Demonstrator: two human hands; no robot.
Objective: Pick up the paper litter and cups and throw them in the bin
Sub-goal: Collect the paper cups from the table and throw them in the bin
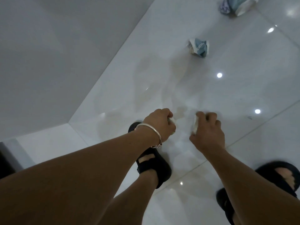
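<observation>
Currently: collecting floor [162,82] litter.
Left grip [159,124]: curled round white paper scrap [172,122].
Right grip [207,130]: pinching white paper piece [195,125].
Next, likely: reach crumpled blue-white paper [198,47] ahead; bin unseen.

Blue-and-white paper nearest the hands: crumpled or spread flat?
Crumpled. The blue-and-white paper sits bunched into a ball on the tiled floor, folds showing.

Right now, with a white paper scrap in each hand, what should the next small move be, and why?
Probably tuck the paper scrap from the right hand into the left hand, which holds one too. Neither grip is free, yet a crumpled blue-and-white paper wad lies on the floor tiles ahead.
</observation>
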